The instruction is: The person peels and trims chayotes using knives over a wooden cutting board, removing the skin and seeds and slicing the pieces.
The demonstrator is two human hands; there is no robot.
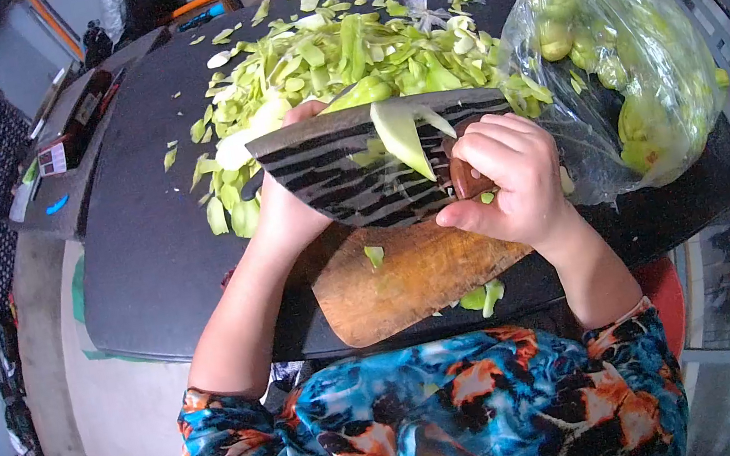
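Note:
A wide cleaver (337, 170) with a dark striped blade is held level by its brown handle (464, 176) in my right hand (514, 176), whose fingers are closed round it. Pale green slices (401, 136) cling to the blade's upper side. My left hand (285, 207) is mostly behind the blade, so its fingers are largely hidden; a green vegetable piece (363, 92) shows just past the blade near it. Under the cleaver lies a wooden cutting board (411, 278) with a small green scrap on it.
Behind the blade, a large heap of green slices (301, 66) spreads over the dark table (136, 226). A clear plastic bag (644, 60) of whole green vegetables stands at the right. Several scraps (491, 298) lie by the front edge. A side table (61, 205) is at the left.

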